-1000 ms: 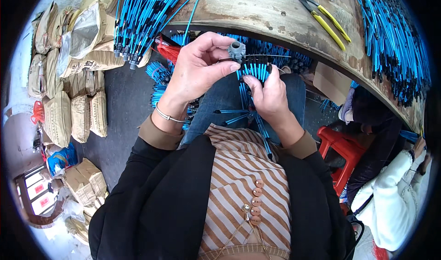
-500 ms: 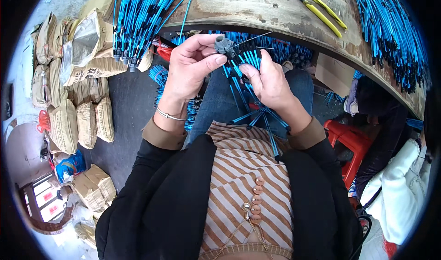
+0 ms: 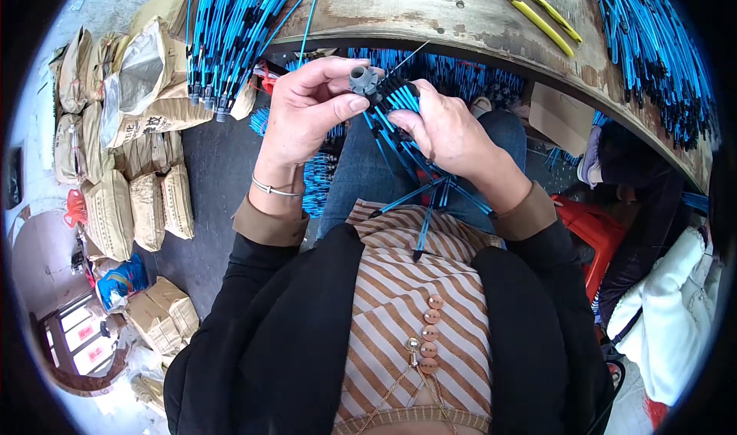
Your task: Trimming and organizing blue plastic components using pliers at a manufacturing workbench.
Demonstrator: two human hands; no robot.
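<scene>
Head view, scuffed wooden table [image 3: 399, 6], brown sacks [image 3: 108, 214], held blue tubes [image 3: 402, 99]

Bright light pales the far-left floor [image 3: 107, 5], shade darkens the space under the surface [image 3: 384, 5], and fisheye distortion curves its edge.

Upper centre: grey ribbed fitting [image 3: 363, 80] and left grip [image 3: 301, 116] shifted left | thin rod [image 3: 408, 58]: near-level, now slanting up-right | lower centre: lowest blue tubes [image 3: 424, 228] swung left
</scene>
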